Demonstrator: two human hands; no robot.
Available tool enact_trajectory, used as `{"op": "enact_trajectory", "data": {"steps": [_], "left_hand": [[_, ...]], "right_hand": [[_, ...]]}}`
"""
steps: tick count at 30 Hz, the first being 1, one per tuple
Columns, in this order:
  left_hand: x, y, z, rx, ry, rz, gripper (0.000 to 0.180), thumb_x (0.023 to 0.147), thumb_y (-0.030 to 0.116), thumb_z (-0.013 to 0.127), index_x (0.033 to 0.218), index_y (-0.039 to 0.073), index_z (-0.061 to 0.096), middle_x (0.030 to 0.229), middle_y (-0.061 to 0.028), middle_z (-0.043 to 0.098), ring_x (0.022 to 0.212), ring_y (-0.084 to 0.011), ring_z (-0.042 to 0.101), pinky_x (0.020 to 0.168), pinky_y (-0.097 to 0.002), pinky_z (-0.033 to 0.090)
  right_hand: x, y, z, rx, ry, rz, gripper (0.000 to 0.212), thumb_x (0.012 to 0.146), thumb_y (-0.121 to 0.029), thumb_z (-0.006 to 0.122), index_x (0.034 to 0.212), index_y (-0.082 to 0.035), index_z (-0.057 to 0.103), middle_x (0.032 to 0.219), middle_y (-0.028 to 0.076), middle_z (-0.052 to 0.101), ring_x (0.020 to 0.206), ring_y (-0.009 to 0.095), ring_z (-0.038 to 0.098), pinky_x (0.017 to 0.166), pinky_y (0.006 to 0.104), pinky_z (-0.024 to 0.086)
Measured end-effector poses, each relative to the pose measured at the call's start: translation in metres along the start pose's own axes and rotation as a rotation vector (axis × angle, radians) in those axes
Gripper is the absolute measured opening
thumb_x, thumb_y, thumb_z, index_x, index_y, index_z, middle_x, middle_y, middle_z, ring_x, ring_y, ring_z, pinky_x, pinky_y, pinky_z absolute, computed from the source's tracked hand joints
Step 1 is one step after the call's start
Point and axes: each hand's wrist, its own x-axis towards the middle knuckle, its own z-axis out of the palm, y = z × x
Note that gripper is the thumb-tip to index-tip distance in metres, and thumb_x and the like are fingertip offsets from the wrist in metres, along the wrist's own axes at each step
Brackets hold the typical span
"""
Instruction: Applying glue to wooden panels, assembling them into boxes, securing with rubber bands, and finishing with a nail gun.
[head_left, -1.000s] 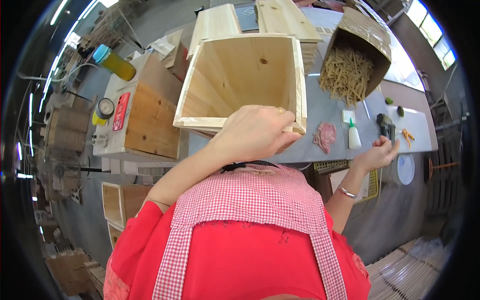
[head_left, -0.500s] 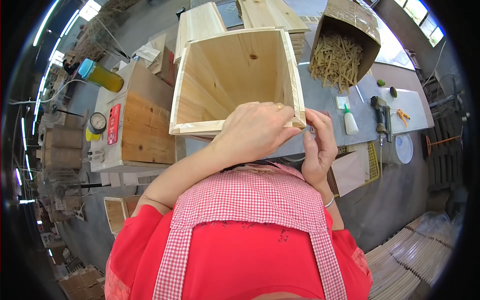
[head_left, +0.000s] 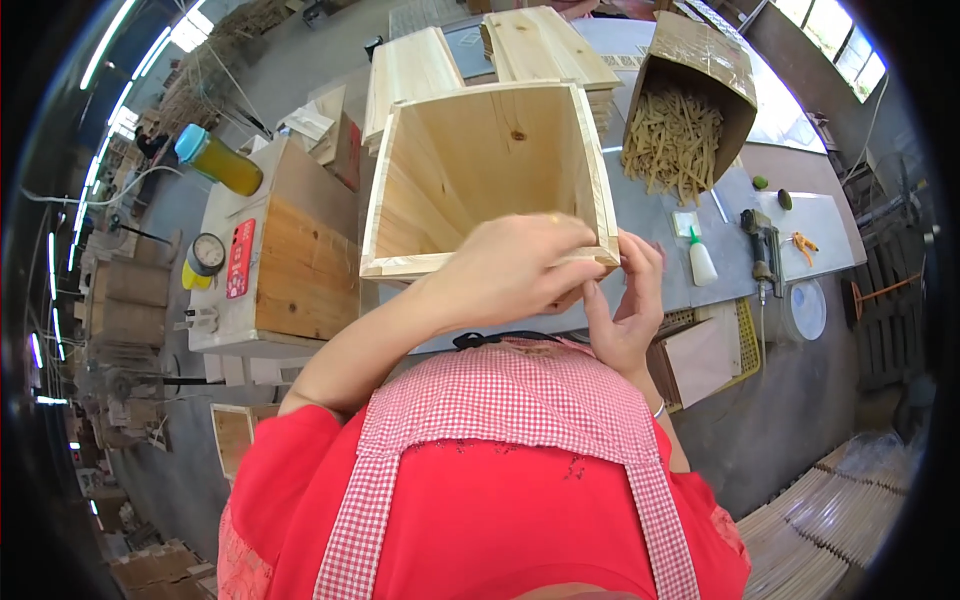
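An open-topped box of pale knotty wood [head_left: 490,160] stands in front of me, its opening facing up. My left hand [head_left: 525,260] is closed over the near rim by the right corner, fingers curled inside and thumb along the outer face. At that same corner, from the outside, my right hand [head_left: 632,300] bends its fingers round the edge. Its thumb is raised against the near face, close to my left thumb. Whether anything small sits between the fingertips is hidden.
Behind the box lie stacked wooden boards [head_left: 545,45]. A carton of tan strips [head_left: 680,140] lies tipped on the table to the right, near a white glue bottle [head_left: 702,262] and a nail gun [head_left: 760,245]. At left, a cardboard-topped stand [head_left: 300,285] bears a drink bottle [head_left: 225,165] and red phone [head_left: 241,258].
The whole view has shifted slightly, with the box now a little lower and farther right. My right thumb has come up closer to the corner, and my left hand has shifted slightly along the rim.
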Motion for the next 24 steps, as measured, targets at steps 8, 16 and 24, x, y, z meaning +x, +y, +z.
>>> {"op": "enact_trajectory", "data": {"steps": [8,16,24], "left_hand": [[-0.063,-0.119,-0.053,-0.583,0.595,-0.624,0.045,0.095,0.024,0.067,0.129,-0.003,0.056,0.122,-0.0149,0.064,0.112,-0.0205,0.062,0.097,-0.0342,0.049],[-0.077,-0.128,-0.037,-1.096,0.585,-0.671,0.038,0.096,0.025,0.065,0.12,-0.004,0.058,0.11,-0.0109,0.067,0.095,-0.0161,0.066,0.083,-0.0315,0.055],[-0.092,-0.065,-0.035,-1.031,1.087,-0.68,0.052,0.091,0.026,0.073,0.122,-0.005,0.045,0.097,-0.0095,0.064,0.08,-0.0126,0.065,0.065,-0.0282,0.055]], "right_hand": [[-0.004,0.018,0.008,0.082,0.053,0.123,0.053,0.083,0.001,0.071,0.133,0.004,0.053,0.131,0.014,0.051,0.118,0.024,0.053,0.098,0.0334,0.045],[0.042,0.042,0.006,0.24,-0.045,0.094,0.044,0.093,0.0,0.06,0.135,0.007,0.05,0.135,0.015,0.05,0.123,0.023,0.051,0.104,0.0343,0.041],[0.099,0.098,0.059,0.576,-0.2,0.315,0.039,0.099,-0.017,0.051,0.13,0.007,0.053,0.116,0.008,0.061,0.112,0.015,0.055,0.095,0.028,0.044]]}}
